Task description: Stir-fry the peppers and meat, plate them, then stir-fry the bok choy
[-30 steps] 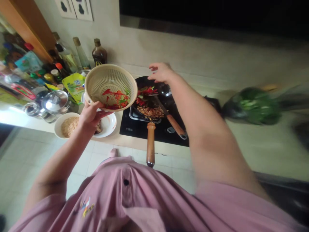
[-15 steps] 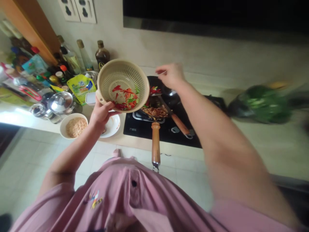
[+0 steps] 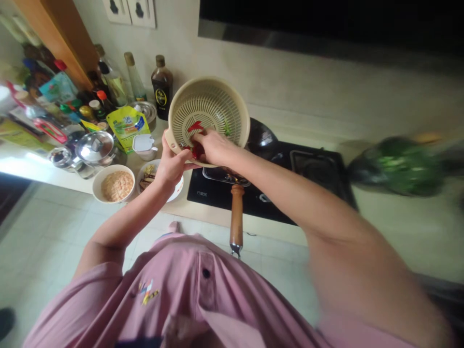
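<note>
Nearest the camera is a pink shirt [image 3: 203,299], and just past it the wooden handle [image 3: 237,212] of a pan sticks out over the edge of the worktop [image 3: 203,215]. The pan itself sits on a black hob [image 3: 290,193] and is largely hidden under the arms. Above it the left hand [image 3: 173,164] grips the lower rim of a cream plastic colander [image 3: 217,104], fingers closed round the edge, tilting it so its inside faces the camera. The right hand [image 3: 212,145] reaches into the colander with its fingers curled over a few red pepper strips [image 3: 195,128] near the lower rim; whether it actually pinches any I cannot tell. A little green shows beside the red. To the left on the worktop stand a white bowl of pale minced food [image 3: 116,183] and a white plate [image 3: 159,179] partly under the left wrist. Behind them are a small white cup [image 3: 144,145], a steel pot lid [image 3: 94,146] and a green packet [image 3: 127,124]. Farthest back, a dark sauce bottle [image 3: 162,87] and other bottles line the wall.
</note>
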Available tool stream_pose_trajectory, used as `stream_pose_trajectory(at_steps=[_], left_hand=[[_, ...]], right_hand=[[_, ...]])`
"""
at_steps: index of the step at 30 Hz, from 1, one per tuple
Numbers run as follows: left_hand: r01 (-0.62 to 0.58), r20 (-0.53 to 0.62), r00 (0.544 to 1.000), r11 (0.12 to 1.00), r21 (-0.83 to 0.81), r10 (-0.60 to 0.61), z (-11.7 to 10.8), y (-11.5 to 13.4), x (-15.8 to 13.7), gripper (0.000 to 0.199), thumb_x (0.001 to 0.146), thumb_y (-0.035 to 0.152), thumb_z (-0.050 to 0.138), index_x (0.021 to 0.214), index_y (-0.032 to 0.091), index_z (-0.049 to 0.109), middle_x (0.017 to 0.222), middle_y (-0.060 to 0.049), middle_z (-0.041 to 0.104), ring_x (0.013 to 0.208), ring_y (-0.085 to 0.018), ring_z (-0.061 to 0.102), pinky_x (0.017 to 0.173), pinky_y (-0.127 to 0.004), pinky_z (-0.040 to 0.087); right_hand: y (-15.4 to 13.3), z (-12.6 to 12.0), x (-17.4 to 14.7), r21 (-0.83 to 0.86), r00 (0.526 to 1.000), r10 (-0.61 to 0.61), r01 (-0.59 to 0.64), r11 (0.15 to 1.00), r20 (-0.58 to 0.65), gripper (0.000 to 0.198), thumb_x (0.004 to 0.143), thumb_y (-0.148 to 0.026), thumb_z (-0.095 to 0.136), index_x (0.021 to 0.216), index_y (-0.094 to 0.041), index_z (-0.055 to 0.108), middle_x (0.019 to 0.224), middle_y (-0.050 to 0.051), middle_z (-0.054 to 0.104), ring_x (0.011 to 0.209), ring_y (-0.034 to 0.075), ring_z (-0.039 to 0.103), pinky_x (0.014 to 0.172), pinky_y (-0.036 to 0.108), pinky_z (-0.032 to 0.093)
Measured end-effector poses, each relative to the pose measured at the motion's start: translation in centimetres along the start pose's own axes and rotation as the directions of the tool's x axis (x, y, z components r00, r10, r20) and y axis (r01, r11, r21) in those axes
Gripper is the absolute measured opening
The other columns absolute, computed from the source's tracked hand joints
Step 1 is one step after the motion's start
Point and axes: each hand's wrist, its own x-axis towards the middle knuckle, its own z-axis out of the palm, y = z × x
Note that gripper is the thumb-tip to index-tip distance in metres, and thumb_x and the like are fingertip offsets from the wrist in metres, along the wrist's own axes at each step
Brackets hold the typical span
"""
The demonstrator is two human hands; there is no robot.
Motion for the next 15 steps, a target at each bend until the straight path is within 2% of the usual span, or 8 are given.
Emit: stream_pose_trajectory(at_steps=[3,6,8,10,12,14,15], left_hand=[[0.011,0.026,1.000,1.000,-0.014,-0.011,-0.2,-0.1,0.5,0.087,0.060,0.008,0.065,0.134,0.039,0.032,0.113,0.000,0.062,0.094,-0.024,0.068,0.078,-0.048,0.061],[0.023,0.039,0.999,1.000,-0.007,-0.023,-0.6,-0.1,1.0,0.085,0.060,0.007,0.065,0.132,0.039,0.034,0.114,-0.001,0.061,0.093,-0.023,0.068,0.077,-0.047,0.062],[0.030,0.042,0.999,1.000,-0.007,-0.029,-0.8,-0.1,1.2,0.085,0.060,0.007,0.065,0.132,0.039,0.034,0.114,-0.001,0.061,0.092,-0.023,0.068,0.077,-0.048,0.062],[0.032,0.045,0.999,0.999,-0.012,-0.031,-0.9,0.0,1.3,0.085,0.059,0.006,0.064,0.132,0.038,0.034,0.114,-0.001,0.060,0.091,-0.023,0.068,0.076,-0.048,0.062],[0.037,0.042,0.998,0.999,-0.016,-0.037,-1.0,0.1,1.4,0.085,0.058,0.006,0.064,0.132,0.037,0.034,0.114,-0.001,0.060,0.089,-0.022,0.068,0.076,-0.049,0.062],[0.054,0.027,0.998,0.998,-0.020,-0.053,-1.2,0.2,1.4,0.086,0.057,0.005,0.064,0.131,0.036,0.034,0.113,-0.002,0.060,0.089,-0.023,0.069,0.075,-0.049,0.062],[0.073,0.009,0.997,0.997,-0.026,-0.073,-1.4,0.3,1.4,0.086,0.057,0.005,0.064,0.131,0.036,0.034,0.113,-0.002,0.061,0.089,-0.023,0.069,0.076,-0.049,0.062]], right_hand=[[0.6,-0.5,0.5,0.048,0.999,-0.002,0.005,0.999,-0.052,0.030,0.082,-0.023,0.055,0.107,-0.020,0.072,0.101,0.009,0.067,0.095,0.025,0.063,0.084,0.035,0.049],[1.9,-1.7,1.0,0.156,0.992,0.041,-0.022,0.987,-0.122,0.030,0.079,-0.017,0.058,0.103,-0.022,0.075,0.100,0.004,0.069,0.101,0.024,0.062,0.096,0.037,0.047],[2.5,-2.3,1.2,0.285,0.986,0.088,-0.045,0.958,-0.140,0.028,0.075,-0.016,0.065,0.100,-0.023,0.076,0.099,0.003,0.070,0.099,0.024,0.063,0.097,0.040,0.047],[2.9,-2.6,1.3,0.480,0.982,0.159,-0.090,0.873,-0.105,0.029,0.075,-0.017,0.068,0.102,-0.021,0.075,0.089,0.004,0.069,0.086,0.022,0.065,0.088,0.042,0.052],[3.2,-2.8,1.5,0.674,0.974,0.223,-0.133,0.727,-0.048,0.033,0.079,-0.015,0.064,0.111,-0.018,0.072,0.074,0.004,0.066,0.071,0.018,0.063,0.075,0.040,0.056],[4.0,-3.1,1.9,0.794,0.965,0.262,-0.135,0.593,-0.032,0.037,0.080,-0.012,0.062,0.116,-0.017,0.068,0.066,0.002,0.063,0.062,0.015,0.061,0.066,0.036,0.056],[4.6,-3.3,2.1,0.823,0.959,0.280,-0.120,0.555,-0.049,0.038,0.080,-0.011,0.063,0.117,-0.017,0.067,0.067,0.002,0.062,0.062,0.014,0.061,0.065,0.033,0.056]])
